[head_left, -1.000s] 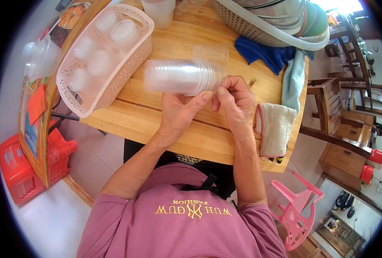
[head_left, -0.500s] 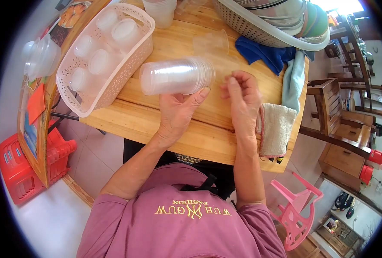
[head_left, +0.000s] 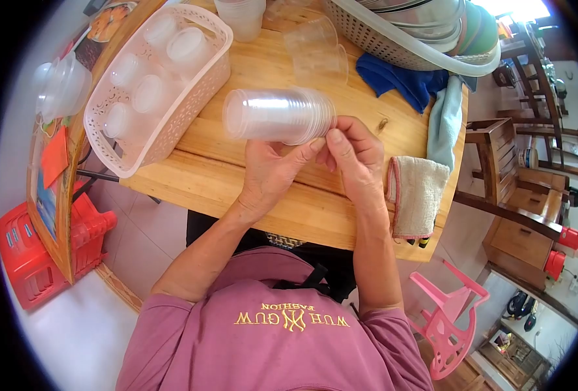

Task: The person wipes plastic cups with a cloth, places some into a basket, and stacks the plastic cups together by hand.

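Note:
A nested stack of clear plastic cups (head_left: 266, 116) lies sideways above the wooden table, its rims to the right. My left hand (head_left: 269, 173) is closed on it from below, the thumb along the underside near the rims. At the rim end, my right hand (head_left: 354, 153) pinches the edge of the stack with thumb and fingers. Whether it grips one rim or several, I cannot tell. Just beyond the stack, loose clear plastic cups (head_left: 310, 36) rest on the table, see-through and overlapping in view.
A pink basket (head_left: 178, 124) with lidded white-topped containers stands at left. At the back is a grey basket (head_left: 393, 49) of bowls. A blue cloth (head_left: 399, 81), a pale green cloth (head_left: 443, 124) and a beige cloth (head_left: 420, 195) lie along the right edge. More stacked cups (head_left: 242, 19) stand at the back.
My right hand has moved to the stack's rim end and closed on it. The stack has shifted slightly right. The loose cups beyond it now look clearer and further apart.

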The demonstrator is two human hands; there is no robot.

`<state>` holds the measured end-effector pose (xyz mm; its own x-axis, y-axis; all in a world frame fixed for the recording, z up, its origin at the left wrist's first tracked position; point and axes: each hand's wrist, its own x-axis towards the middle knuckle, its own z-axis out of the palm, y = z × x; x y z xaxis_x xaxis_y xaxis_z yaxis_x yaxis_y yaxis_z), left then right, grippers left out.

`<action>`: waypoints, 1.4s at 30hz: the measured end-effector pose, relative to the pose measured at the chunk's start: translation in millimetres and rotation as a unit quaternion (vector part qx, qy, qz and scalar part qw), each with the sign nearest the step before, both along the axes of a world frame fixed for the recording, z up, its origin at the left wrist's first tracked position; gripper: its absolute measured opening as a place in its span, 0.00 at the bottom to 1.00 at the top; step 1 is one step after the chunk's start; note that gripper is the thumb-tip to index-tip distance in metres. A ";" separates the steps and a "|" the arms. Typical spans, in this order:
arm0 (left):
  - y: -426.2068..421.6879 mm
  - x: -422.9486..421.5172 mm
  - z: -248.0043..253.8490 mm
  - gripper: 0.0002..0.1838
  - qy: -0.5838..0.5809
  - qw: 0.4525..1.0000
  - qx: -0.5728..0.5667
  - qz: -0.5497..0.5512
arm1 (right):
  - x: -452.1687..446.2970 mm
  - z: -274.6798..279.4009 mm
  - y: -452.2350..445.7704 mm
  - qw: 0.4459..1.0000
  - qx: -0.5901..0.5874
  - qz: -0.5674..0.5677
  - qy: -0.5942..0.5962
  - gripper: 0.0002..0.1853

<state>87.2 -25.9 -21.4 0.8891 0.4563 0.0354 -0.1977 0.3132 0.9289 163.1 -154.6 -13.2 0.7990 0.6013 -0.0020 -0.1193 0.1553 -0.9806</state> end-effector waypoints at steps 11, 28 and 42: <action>-0.6 -2.3 -0.8 0.22 0.006 1.000 -0.004 -0.017 | 0.6 -2.7 -1.9 0.999 0.027 -0.025 0.004 0.08; -1.3 -1.8 -4.5 0.25 -0.007 0.999 -0.015 0.036 | 5.5 -9.4 -0.8 0.967 -0.065 -0.228 -0.093 0.06; -2.5 -0.6 -4.5 0.24 0.009 1.000 0.000 0.026 | 11.3 -11.3 -5.9 0.962 -0.035 -0.241 -0.121 0.10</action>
